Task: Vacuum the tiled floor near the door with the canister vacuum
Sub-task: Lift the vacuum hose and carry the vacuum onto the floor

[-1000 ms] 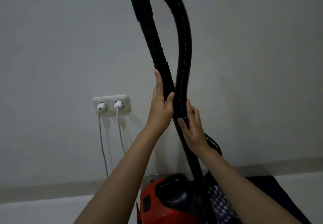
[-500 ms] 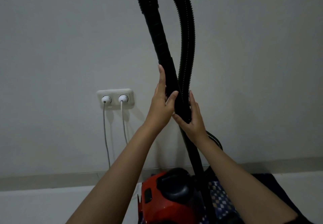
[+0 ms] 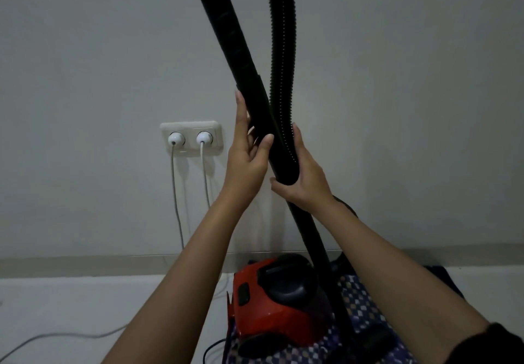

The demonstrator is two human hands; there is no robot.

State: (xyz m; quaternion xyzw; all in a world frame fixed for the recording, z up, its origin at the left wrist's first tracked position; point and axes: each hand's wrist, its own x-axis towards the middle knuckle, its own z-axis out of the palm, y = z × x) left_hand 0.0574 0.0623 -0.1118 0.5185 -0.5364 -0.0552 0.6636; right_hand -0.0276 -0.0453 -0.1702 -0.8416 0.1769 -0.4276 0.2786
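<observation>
Now both hands hold the black wand [image 3: 241, 60] above the red canister vacuum [image 3: 272, 301], left hand [image 3: 248, 153] loosely cupped, right hand [image 3: 304, 176] wrapped around wand and ribbed hose [image 3: 283, 51].

Both arms raised; left hand [image 3: 246, 156] half-open; right hand [image 3: 304, 177] cupped

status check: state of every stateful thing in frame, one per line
left hand: fingers loosely around the wand, not fully closed
right hand: wrapped around hose and wand together
wand: upright, tilted
ribbed hose: looped up out of frame, alongside the wand
red canister vacuum: on patterned cloth, on the floor
wall socket: both outlets hold white plugs
</observation>
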